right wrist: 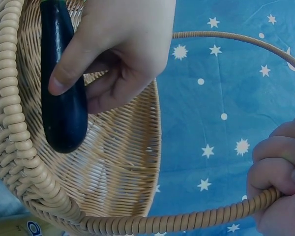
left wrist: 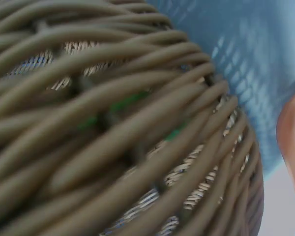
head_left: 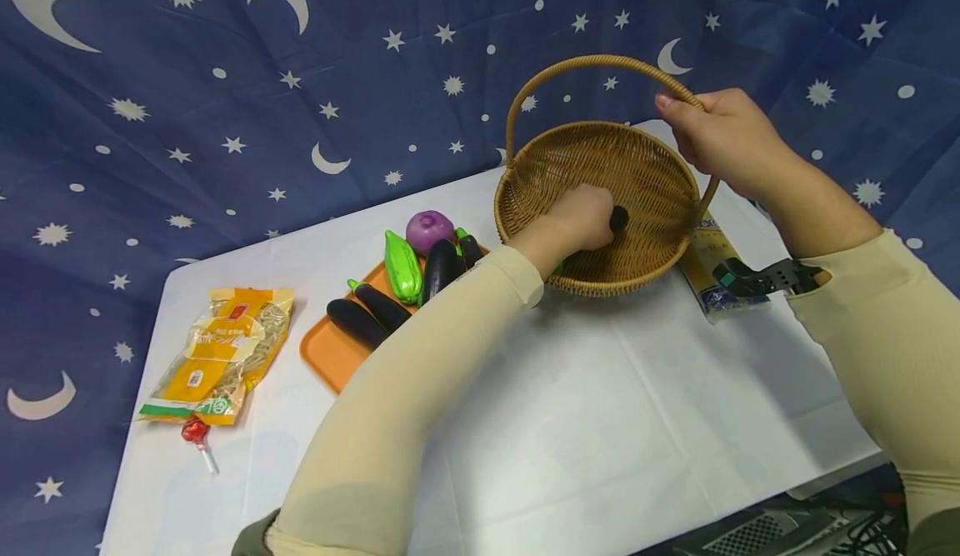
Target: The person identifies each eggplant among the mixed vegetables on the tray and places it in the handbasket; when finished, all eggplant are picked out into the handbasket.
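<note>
Inside a tilted wicker basket [head_left: 600, 152] my left hand [head_left: 581, 214] grips an eggplant [head_left: 619, 218]. The right wrist view shows the eggplant [right wrist: 64, 113] dark and glossy, the thumb laid along its side and its rounded end bare. My right hand [head_left: 723, 135] holds the basket's arched handle [head_left: 600, 62] on its right side, fingers curled round it. In the left wrist view the basket's weave [left wrist: 113, 137] fills most of the picture, with bits of green showing through the gaps.
Left of the basket an orange tray [head_left: 330, 356] bears several eggplants [head_left: 356, 321], a green ridged vegetable [head_left: 402, 268] and a purple onion [head_left: 429, 231]. A yellow food bag [head_left: 225, 352] and a red lollipop [head_left: 195, 431] lie farther left. Beside the basket lies a yellow-and-blue package [head_left: 712, 264].
</note>
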Demonstrator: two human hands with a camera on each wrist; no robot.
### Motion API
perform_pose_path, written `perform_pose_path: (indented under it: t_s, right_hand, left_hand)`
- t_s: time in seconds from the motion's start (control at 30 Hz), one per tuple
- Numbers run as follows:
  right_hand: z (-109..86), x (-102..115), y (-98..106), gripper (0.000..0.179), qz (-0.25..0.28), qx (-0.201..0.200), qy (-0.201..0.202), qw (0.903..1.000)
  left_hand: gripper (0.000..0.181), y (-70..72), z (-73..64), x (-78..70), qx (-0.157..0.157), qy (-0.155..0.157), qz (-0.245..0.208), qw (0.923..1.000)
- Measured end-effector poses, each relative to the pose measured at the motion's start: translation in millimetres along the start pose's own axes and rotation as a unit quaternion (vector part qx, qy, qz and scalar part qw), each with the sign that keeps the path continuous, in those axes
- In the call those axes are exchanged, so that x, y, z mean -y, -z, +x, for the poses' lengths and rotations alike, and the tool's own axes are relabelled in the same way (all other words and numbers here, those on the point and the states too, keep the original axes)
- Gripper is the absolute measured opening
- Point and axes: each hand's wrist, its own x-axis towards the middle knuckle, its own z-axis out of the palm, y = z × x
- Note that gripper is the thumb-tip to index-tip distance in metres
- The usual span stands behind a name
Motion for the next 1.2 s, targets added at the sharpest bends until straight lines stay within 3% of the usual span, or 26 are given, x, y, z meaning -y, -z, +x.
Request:
perform_pose_path:
  t_s: [0.27, 0.73, 0.93, 1.2]
  right_hand:
    - [-0.8, 1, 2, 0.066, -0.015, 0.004, -0.021, 0.9997]
    - [-1.3, 2, 1, 0.065, -0.023, 0.005, -0.016, 0.9996]
    - [-0.6, 6, -1, 0.064, -0.017, 0.004, -0.012, 0.9998]
    - [-0.4, 6, -2, 0.066, -0.020, 0.009, -0.016, 0.9996]
  left_hand:
    - [0.026, -3.8, -2.2, -4.0, 0.014, -0.001, -0.012, 0.9998]
    - [0.015, -4.2, -2.7, -3.0, 0.043, -0.007, -0.010, 0.9990]
    - [0.011, 5.2, -9.9, 4.5, 0.024, -0.010, -0.036, 0.9990]
    - [0.012, 19.6, -23.4, 11.2, -0.033, -0.023, -0.049, 0.9980]
